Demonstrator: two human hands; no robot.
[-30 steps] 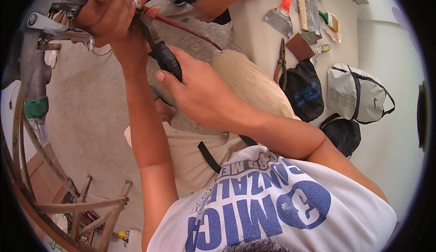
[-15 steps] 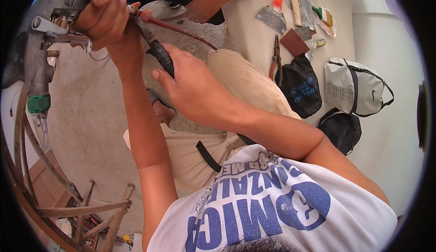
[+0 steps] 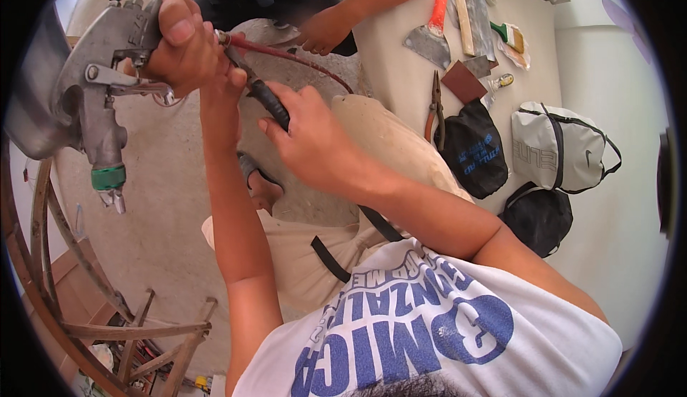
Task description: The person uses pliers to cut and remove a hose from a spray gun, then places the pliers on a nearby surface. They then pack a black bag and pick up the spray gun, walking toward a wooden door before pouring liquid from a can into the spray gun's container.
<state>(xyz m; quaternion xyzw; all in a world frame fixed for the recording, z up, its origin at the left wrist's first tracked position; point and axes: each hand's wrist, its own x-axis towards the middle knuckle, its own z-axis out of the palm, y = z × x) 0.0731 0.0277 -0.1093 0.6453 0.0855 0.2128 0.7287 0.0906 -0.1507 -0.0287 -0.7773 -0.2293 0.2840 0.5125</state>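
Note:
My left hand [image 3: 187, 57] is wrapped round the handle of a metal spray gun [image 3: 104, 114] with green caps, at the upper left. A red hose [image 3: 300, 60] joins the gun's handle through a brass-coloured fitting [image 3: 223, 37] beside my left fingers. Closed on the black grip of a metal hand tool [image 3: 268, 102], my right hand [image 3: 315, 136] keeps the tool's far end against or just below that fitting. My left fingers partly cover the tool's head, so its exact kind cannot be made out.
Across from me, another person's hand [image 3: 325, 32] hangs near the covered table [image 3: 390, 60]. On it lie an orange-handled scraper [image 3: 431, 42], a green brush [image 3: 509, 35], pliers [image 3: 434, 110] and black and white bags [image 3: 558, 146]. A wooden frame [image 3: 136, 331] stands at lower left.
The spray gun and both my hands have shifted slightly down and right in view, and more of the gun shows. The tool stays near the hose fitting.

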